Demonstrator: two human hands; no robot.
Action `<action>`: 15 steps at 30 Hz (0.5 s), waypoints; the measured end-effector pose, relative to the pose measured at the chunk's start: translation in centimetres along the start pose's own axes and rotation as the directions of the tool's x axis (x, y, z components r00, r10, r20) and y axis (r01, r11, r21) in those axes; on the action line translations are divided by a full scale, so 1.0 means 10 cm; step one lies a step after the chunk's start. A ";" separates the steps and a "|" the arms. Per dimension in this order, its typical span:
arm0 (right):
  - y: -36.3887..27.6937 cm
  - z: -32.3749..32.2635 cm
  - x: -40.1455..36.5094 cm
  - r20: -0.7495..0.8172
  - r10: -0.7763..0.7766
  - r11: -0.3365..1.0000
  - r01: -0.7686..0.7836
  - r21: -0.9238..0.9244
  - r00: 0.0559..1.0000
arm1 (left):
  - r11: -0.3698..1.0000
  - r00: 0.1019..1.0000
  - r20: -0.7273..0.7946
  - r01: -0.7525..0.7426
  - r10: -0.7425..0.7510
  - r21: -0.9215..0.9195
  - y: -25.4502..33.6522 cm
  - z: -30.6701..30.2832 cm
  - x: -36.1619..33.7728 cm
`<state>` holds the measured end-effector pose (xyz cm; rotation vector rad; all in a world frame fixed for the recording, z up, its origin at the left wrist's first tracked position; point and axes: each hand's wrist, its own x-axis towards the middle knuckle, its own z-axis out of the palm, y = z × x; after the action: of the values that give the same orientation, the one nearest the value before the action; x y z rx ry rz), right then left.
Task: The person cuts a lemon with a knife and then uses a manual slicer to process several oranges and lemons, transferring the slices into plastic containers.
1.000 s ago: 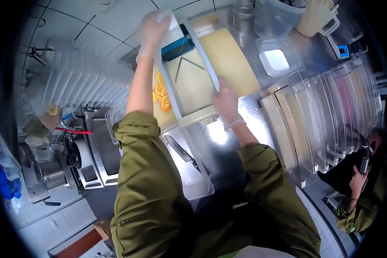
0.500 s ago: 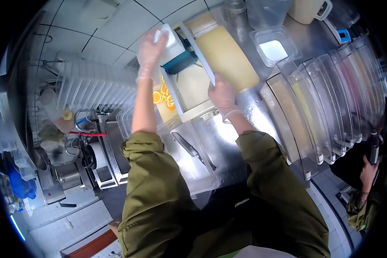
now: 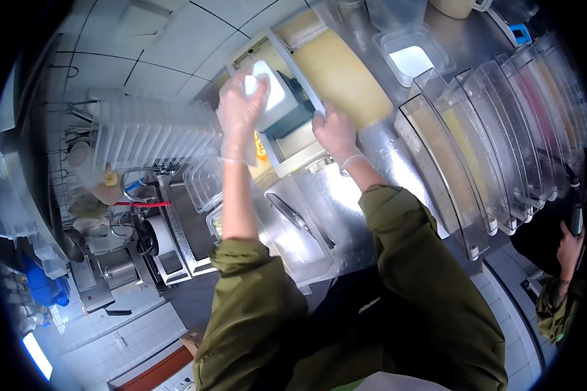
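My left hand, in a clear glove, is closed over the white top of a pusher block with dark teal sides. The block sits on a hand slicer, about midway along its long pale frame. My right hand, also gloved, grips the near right part of the slicer's side rail. Orange slices show at the slicer's left, partly covered by my left arm. Whatever fruit is inside the block is hidden. A yellowish cutting board lies right beside the slicer.
A dark-handled knife lies over a clear tray nearer me. Stacked clear containers stand left. Tall clear bins line the right. A clear tub with white contents sits behind. A co-worker's hand holds something dark.
My left hand has drawn the pusher block toward me along the slicer, covering more of the near bed and the orange slices. The right hand keeps its hold on the rail.
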<state>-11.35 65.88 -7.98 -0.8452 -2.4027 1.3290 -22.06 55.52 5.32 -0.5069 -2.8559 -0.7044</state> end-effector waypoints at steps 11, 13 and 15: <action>0.01 0.02 0.01 -0.017 -0.041 0.999 0.041 -0.027 0.999 | 0.890 0.636 -0.637 -0.199 0.436 0.410 -0.04 0.70 0.12; 0.03 0.06 0.01 -0.035 -0.057 0.998 0.056 -0.023 0.998 | 0.924 0.795 -0.572 0.040 0.201 0.380 -0.20 0.77 0.61; 0.07 0.10 0.03 -0.095 -0.123 0.992 0.118 -0.054 0.988 | 0.909 0.654 -0.658 -0.115 0.373 0.401 -0.26 0.83 0.74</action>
<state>-11.82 65.63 -9.09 -0.7467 -2.3771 1.1619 -30.43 59.47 -1.39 -0.4257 -2.0226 -0.2647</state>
